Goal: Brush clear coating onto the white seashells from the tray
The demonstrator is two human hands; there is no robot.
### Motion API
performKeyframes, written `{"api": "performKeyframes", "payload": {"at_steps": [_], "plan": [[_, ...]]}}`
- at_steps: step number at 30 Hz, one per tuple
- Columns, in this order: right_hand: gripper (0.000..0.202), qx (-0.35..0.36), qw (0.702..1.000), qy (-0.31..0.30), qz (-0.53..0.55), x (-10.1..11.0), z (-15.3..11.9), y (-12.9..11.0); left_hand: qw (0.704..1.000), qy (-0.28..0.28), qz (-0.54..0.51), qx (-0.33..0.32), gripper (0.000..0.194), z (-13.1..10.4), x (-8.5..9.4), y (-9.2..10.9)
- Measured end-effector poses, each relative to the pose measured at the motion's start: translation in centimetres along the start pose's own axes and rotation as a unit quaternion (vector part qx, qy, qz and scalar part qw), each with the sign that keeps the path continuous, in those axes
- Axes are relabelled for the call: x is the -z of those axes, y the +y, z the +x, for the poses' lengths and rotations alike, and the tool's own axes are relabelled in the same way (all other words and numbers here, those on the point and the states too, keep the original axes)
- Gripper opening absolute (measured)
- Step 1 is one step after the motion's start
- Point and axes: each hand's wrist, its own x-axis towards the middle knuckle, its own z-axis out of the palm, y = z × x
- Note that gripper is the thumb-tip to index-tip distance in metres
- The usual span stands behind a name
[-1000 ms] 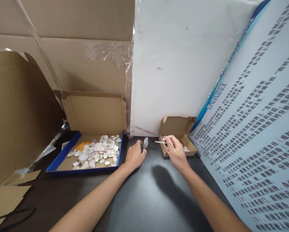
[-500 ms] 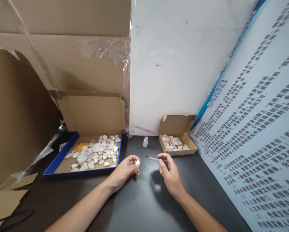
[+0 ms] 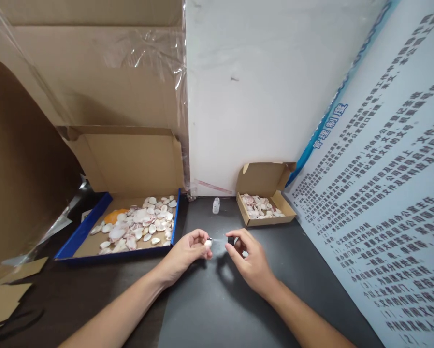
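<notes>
My left hand (image 3: 189, 251) pinches a small white seashell (image 3: 208, 243) between thumb and fingers, above the dark tabletop. From the right, my right hand (image 3: 249, 256) grips a small brush by its black cap (image 3: 231, 240). The thin, clear stem (image 3: 219, 240) points left, and its dark tip meets the shell or lies just over it; contact is hard to make out. Behind both hands a small clear glass bottle (image 3: 216, 206) with a pale label stands upright, without a cap.
At left, a blue-edged cardboard box (image 3: 70, 244) with its lid raised holds many seashells (image 3: 144, 217) and an orange piece (image 3: 114, 216). A smaller open cardboard box (image 3: 271, 221) of shells stands back right. A printed board (image 3: 383, 193) leans along the right side; cardboard and white panels (image 3: 217, 96) rise behind.
My right hand has moved left, bringing the brush tip to the shell in my left hand. The left hand keeps hold of the shell. The whole view has shifted slightly.
</notes>
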Motion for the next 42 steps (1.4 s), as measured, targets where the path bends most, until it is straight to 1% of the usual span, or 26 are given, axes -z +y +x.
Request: {"api": "performKeyframes", "payload": {"at_steps": [5,8,10,13,15,19,24,30,35,42], "plan": [[0.014,0.008,1.0,0.013,-0.005,0.37,-0.05,-0.15,0.998,0.003,0.056,-0.013,0.029,0.16,0.35,-0.28],[0.014,0.016,1.0,-0.003,-0.002,0.4,-0.07,-0.16,0.996,0.01,0.08,-0.025,0.03,0.22,0.47,-0.24],[0.013,0.012,1.0,-0.004,-0.01,0.43,-0.07,-0.2,0.995,0.013,0.091,-0.028,0.031,0.28,0.5,-0.25],[0.013,0.004,1.0,0.014,-0.015,0.52,-0.1,-0.31,0.994,0.008,0.108,-0.031,0.031,0.35,0.49,-0.36],[0.013,0.01,1.0,0.011,-0.005,0.53,-0.15,-0.39,0.993,0.001,0.116,-0.034,0.031,0.39,0.48,-0.51],[0.013,0.012,1.0,-0.013,-0.002,0.4,-0.17,-0.42,0.992,-0.012,0.118,-0.036,0.032,0.39,0.41,-0.71],[0.011,0.001,1.0,0.011,-0.016,0.44,-0.16,-0.4,0.993,-0.017,0.115,-0.033,0.032,0.28,0.26,-0.55],[0.012,0.017,1.0,-0.013,-0.004,0.27,-0.35,-0.55,0.992,-0.017,0.121,-0.035,0.033,0.2,0.18,-0.53],[0.011,0.008,1.0,0.007,-0.014,0.24,-0.18,-0.5,0.991,-0.019,0.129,-0.034,0.032,0.11,0.19,-0.47],[0.012,0.016,1.0,0.002,-0.014,0.44,-0.4,-0.76,0.992,-0.013,0.124,-0.028,0.027,0.06,0.48,-0.76]]}}
